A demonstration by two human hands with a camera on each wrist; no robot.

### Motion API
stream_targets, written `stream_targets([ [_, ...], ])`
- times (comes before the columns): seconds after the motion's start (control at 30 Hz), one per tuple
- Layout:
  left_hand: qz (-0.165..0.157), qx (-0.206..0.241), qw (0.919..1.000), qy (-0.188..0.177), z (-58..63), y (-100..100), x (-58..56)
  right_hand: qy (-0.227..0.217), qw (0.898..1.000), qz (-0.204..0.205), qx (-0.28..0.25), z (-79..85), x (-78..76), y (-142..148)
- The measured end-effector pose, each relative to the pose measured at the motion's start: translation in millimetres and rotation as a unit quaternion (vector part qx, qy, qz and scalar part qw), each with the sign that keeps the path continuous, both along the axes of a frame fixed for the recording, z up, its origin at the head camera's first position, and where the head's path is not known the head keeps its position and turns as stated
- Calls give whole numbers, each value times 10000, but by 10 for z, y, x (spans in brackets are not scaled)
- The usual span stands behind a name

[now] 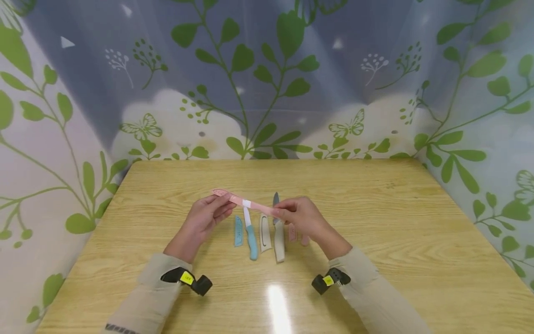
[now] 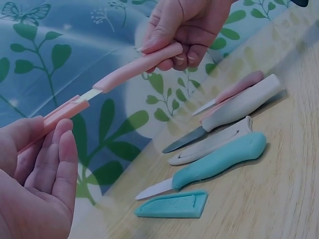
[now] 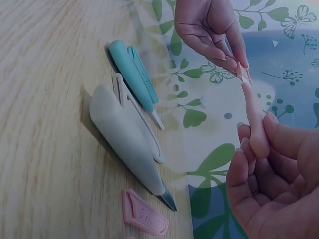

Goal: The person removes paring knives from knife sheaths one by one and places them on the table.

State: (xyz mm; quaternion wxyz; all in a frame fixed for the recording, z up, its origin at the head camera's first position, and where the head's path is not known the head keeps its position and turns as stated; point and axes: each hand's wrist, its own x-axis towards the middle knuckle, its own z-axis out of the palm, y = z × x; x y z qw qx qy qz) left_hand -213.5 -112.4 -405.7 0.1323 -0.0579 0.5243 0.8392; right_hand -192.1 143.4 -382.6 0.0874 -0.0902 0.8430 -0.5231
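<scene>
Above the table, a pink-handled knife is held with its blade partly inside a pink sheath; a short pale stretch of blade shows between them. My left hand pinches the sheath between thumb and fingers. The end of the knife's handle is gripped by my right hand. Beneath the hands lie a teal sheath, a teal-handled knife, a cream sheath and a cream-handled knife with a dark blade. Another pink sheath lies beside them, close to a second pink-handled knife.
The knives and sheaths lie in a row on a wood-grain table. A leaf-patterned curtain hangs behind the far edge and along both sides. Each wrist carries a strapped camera, and light glares on the near tabletop.
</scene>
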Motion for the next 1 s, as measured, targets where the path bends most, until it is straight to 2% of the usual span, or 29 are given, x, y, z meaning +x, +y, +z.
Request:
stream_targets([
  [0.17,202,196,9996,-94,-2,-95,-17,3,9997,-83,230,5,-3,42],
  [0.27,244,120,9996,-75,-8,-171,-30,32,9996,-100,267,-6,-6,75],
  [0.47,390,43,9992,-54,-11,-292,-44,-52,9998,-186,40,-61,-9,129],
  [0.57,369,-84,9993,-47,-8,-335,-41,-253,9992,-234,-198,-78,-11,131],
  [0.83,-60,-457,9989,92,-24,-324,-41,-436,9943,47,-973,-50,-4,38],
  [1.0,-216,-534,9982,147,-16,-323,-34,-1079,9716,20,-2108,-13,5,-79],
])
